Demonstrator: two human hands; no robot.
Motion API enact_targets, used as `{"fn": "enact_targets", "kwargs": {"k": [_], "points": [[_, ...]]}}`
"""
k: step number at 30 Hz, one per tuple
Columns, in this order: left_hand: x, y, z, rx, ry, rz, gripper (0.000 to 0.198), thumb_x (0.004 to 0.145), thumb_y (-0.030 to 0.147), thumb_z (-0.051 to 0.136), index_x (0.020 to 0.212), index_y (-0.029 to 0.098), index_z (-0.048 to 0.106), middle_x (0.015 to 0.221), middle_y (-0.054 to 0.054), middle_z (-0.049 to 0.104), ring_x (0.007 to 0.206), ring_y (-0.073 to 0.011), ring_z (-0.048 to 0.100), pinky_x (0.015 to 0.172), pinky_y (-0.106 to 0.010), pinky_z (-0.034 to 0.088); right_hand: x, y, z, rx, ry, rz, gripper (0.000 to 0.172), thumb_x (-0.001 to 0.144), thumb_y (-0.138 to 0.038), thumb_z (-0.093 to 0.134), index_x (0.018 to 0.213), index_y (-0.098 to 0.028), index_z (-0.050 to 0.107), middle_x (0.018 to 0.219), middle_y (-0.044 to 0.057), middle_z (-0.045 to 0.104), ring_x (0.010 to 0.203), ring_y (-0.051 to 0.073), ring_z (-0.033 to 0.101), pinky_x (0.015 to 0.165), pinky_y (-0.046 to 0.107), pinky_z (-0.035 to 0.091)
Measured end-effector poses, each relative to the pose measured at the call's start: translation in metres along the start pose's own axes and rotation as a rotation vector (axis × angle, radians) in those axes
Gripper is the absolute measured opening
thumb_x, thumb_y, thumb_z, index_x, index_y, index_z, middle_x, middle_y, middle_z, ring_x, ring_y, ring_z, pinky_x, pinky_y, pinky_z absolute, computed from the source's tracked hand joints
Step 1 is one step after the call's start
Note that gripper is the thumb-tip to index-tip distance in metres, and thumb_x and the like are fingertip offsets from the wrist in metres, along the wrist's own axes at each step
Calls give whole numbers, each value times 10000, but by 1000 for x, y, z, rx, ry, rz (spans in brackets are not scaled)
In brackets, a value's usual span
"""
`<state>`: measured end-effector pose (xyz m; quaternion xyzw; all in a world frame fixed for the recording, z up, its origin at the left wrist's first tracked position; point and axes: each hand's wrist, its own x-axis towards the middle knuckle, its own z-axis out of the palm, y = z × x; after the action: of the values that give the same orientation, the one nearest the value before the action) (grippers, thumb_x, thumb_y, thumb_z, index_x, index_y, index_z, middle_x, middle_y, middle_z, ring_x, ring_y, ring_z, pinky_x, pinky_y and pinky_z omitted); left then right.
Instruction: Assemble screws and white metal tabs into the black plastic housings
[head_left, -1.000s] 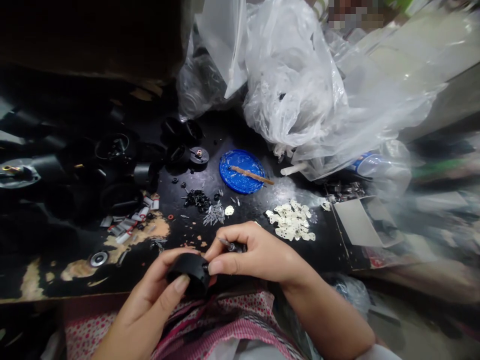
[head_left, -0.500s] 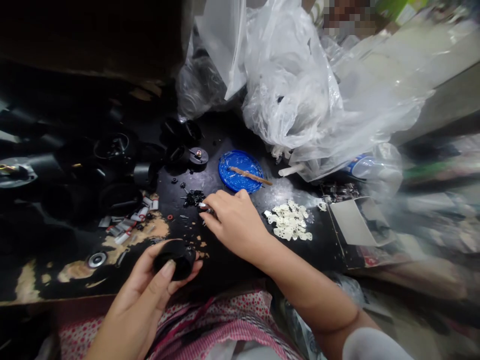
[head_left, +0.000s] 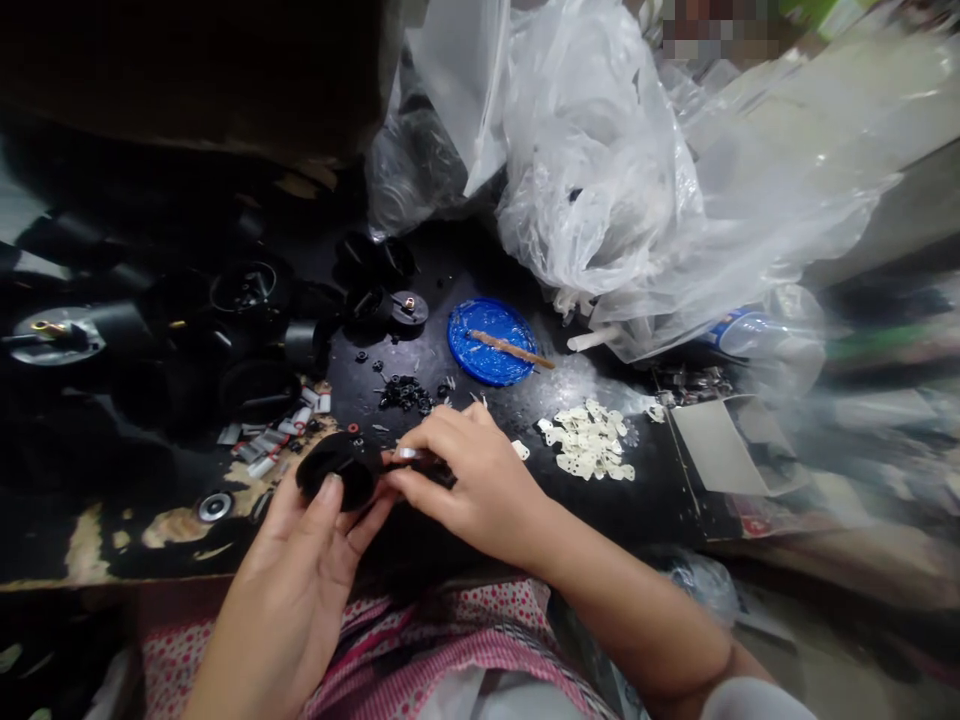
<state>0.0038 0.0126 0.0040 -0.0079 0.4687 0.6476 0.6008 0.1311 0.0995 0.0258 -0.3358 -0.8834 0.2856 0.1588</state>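
Observation:
A round black cup-like part point(head_left: 339, 470) is held in my left hand point(head_left: 311, 550), its thumb pressed over the rim. My right hand point(head_left: 457, 480) is closed around a dark, slim tool point(head_left: 435, 468), whose tip meets the right side of the black part. Behind my hands lies a pile of tiny black pieces point(head_left: 405, 393). A blue lid point(head_left: 491, 340) with a brown stick point(head_left: 511, 348) across it sits further back. Pale flat metal plates point(head_left: 589, 440) are heaped to the right of my right hand.
Black housings point(head_left: 255, 290) crowd the left of the dark table, with small grey and white cylinders point(head_left: 270, 440) and a metal ring point(head_left: 215, 506) nearer me. Clear plastic bags point(head_left: 592, 150) fill the back; an open cardboard box point(head_left: 724, 445) stands at the right.
My right hand has come from the small black pieces toward my left hand, and a dark tool now shows in it. The black part has moved slightly up. The view has shifted a little.

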Motion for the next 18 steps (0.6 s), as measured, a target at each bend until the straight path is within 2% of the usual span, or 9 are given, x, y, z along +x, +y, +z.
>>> {"fn": "enact_targets", "kwargs": {"k": [3,6,12,15,18], "points": [[-2,-1,3,-99,-17,-24,194,868,249,636,1053,280,683,1166,24,713,1038,-168,661,905,-277,537,-6,-1,5,129,152,64,157,851,-303,681,882,-169,604,850,-19,675,802,118,595,767,280,330],[-4,-2,8,-152,-1,-33,142,851,215,656,981,251,703,1111,22,738,981,-169,688,879,-250,547,-9,-2,10,86,266,46,138,870,-294,654,846,-162,620,820,-3,692,752,120,596,771,300,329],[-7,-4,5,-123,-2,-42,226,838,241,670,1057,288,702,1132,27,731,999,-195,685,854,-270,566,-12,-6,2,192,263,33,31,845,-209,639,857,-181,634,810,-2,701,744,121,611,770,295,372],[-9,-6,-1,-5,31,-81,271,816,270,693,1081,328,690,1157,43,717,1055,-187,657,832,-223,556,-11,-10,-5,260,261,31,28,836,-214,640,849,-191,630,807,-6,696,744,122,610,777,296,394],[-11,-7,-5,121,102,-118,297,746,360,751,1037,329,701,1116,40,723,1124,-219,617,825,-208,544,-11,-12,-8,276,240,30,48,832,-218,661,840,-179,635,798,-2,683,757,122,611,771,294,398]]}}
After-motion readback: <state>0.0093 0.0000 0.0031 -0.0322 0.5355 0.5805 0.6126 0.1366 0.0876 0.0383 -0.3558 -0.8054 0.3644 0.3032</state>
